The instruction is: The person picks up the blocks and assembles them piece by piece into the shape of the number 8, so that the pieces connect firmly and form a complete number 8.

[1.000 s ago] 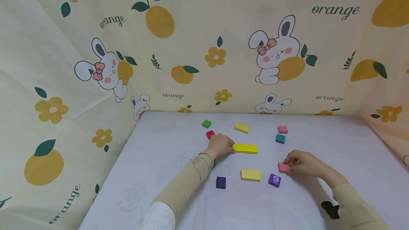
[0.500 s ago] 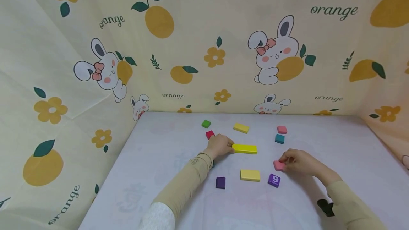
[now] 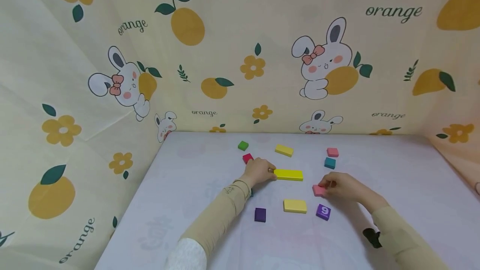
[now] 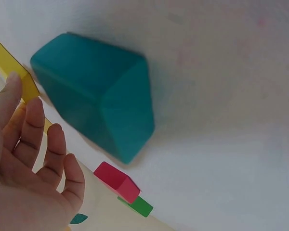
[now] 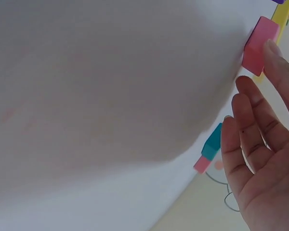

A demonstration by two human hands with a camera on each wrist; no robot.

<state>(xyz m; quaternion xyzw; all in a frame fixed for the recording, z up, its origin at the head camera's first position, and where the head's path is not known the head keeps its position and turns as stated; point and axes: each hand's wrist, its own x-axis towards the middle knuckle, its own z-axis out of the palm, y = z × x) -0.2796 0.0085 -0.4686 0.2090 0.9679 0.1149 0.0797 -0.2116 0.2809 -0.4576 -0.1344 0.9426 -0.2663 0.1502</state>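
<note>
a whitish tabletop (image 3: 180, 203) meets rabbit-printed cloth (image 3: 228, 24); left hand (image 3: 258, 171) pinches yellow bar (image 3: 288, 175), right hand (image 3: 344, 187) pink block (image 3: 318, 190).

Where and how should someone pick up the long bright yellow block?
Probably pinch the long yellow block across its two long sides, near the middle, from above: it lies flat, long and narrow, with the left hand holding its left end.

Long bright-yellow rectangular block (image 3: 289, 175): lying flat, running left to right, pinched at its left end.
Small pink flat-faced block (image 3: 318, 190): pinched at its right side, apart from the yellow one, rightward and nearer the viewer.
</note>
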